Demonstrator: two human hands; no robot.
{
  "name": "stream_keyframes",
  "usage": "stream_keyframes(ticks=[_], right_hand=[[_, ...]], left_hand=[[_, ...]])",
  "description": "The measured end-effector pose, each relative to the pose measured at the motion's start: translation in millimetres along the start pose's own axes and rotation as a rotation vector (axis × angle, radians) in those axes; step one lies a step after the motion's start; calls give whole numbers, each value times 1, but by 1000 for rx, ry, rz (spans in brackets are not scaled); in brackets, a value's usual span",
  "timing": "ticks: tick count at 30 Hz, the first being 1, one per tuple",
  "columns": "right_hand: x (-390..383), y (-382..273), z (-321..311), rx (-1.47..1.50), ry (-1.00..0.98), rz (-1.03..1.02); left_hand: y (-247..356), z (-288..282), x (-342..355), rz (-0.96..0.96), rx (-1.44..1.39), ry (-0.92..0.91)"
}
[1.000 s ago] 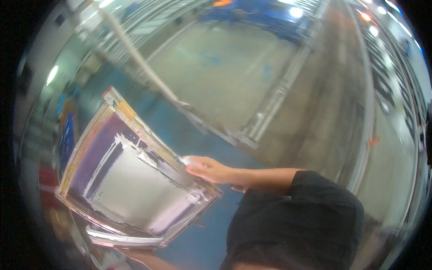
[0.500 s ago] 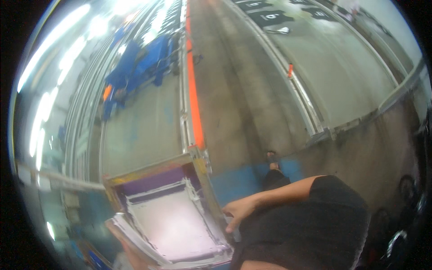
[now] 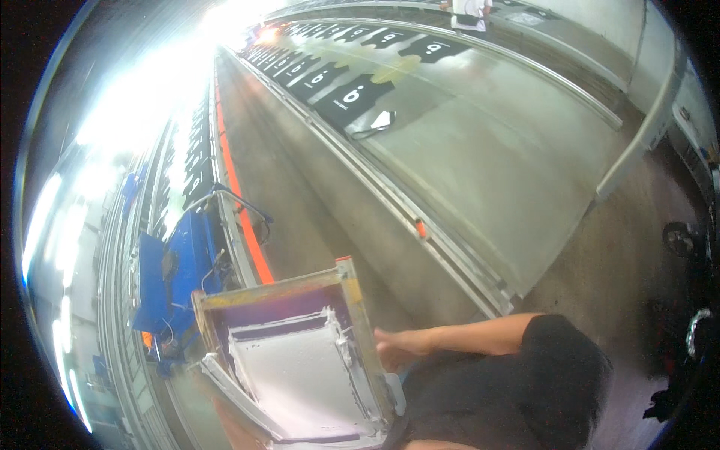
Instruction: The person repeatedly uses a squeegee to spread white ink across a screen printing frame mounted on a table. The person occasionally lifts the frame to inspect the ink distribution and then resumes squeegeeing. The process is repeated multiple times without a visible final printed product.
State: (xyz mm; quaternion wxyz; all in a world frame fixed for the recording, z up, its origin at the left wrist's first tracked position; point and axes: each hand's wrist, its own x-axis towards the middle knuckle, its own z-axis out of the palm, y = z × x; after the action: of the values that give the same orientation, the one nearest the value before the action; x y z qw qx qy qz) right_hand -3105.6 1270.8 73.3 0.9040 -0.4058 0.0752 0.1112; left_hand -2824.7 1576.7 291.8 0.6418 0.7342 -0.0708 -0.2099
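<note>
A wooden screen-printing frame (image 3: pixel 277 289) is held up in front of me, tilted. Its purple mesh carries a pale rectangular area with thick white ink (image 3: pixel 315 375) along the edges. A white-smeared squeegee (image 3: pixel 238 397) lies slanting along the left side of the frame. My right hand (image 3: pixel 391 349) grips the frame's right edge, with its fingertips partly hidden behind the wood. Of my left hand (image 3: pixel 234 426) only a dim patch shows, low at the frame's left side by the squeegee; its fingers are hidden.
A long printing table (image 3: pixel 487 150) runs along the right, with rows of black printed fabric pieces (image 3: pixel 352 97) farther off. Blue equipment (image 3: pixel 180 262) stands at the left table. Between the tables is an aisle (image 3: pixel 300 172) beside an orange strip (image 3: pixel 244 214). A person (image 3: pixel 470 16) stands far away.
My view has swung up and right, showing more of the right table and its fabric pieces. The frame stays in my hands, and the blue equipment now appears lower and farther left.
</note>
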Motion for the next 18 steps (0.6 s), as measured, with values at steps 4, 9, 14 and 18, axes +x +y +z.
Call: stream_keyframes(ticks=[4,9,14,18], right_hand=[[40,-50,-74,452,250,-113],[137,-104,-159,445,476,-176],[206,-173,-203,167,914,-347],[232,-229,-240,57,1122,-530]], left_hand=[[17,22,90,2,5,-106],[54,46,255,-55,-99,-85],[113,96,405,42,-112,-96],[154,131,528,85,-59,-228]])
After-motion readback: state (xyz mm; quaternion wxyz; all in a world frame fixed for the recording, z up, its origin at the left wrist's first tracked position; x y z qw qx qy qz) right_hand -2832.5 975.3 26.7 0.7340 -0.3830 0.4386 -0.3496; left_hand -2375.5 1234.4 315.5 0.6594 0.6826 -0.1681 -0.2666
